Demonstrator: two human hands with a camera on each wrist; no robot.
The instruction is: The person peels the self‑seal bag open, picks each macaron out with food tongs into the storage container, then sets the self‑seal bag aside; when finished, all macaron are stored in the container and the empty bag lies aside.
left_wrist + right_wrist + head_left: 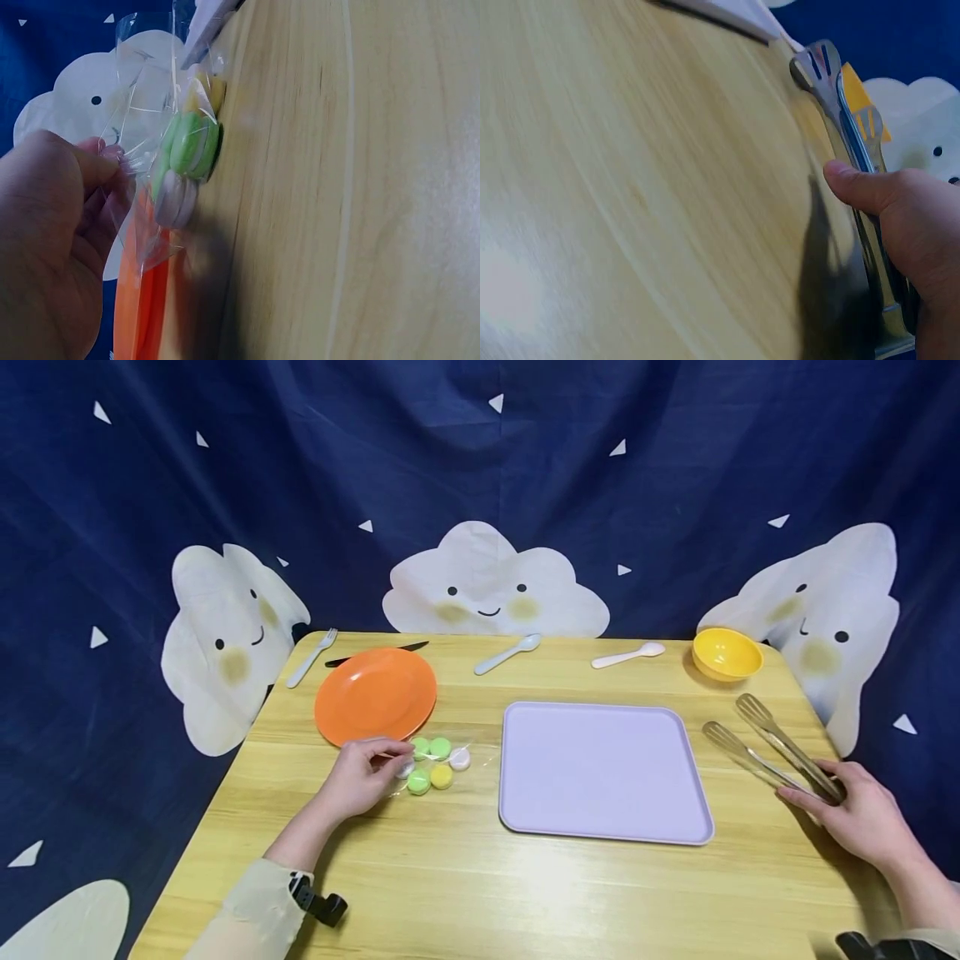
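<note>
Facing starry cloud backdrop (480, 460), wooden table (465, 893)

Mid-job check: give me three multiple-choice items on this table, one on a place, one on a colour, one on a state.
1. Where is the bowl?
A. far right corner
B. on the tray
C. beside the plate

2. What colour is the plate?
A. lilac
B. orange
C. yellow

3. What does the right hand hold?
A. a spoon
B. nothing
C. the tongs

Answers:
1 A, it sits far right, beyond the tray.
2 B, plainly orange.
3 C, fingers curl round their handle end.
</note>
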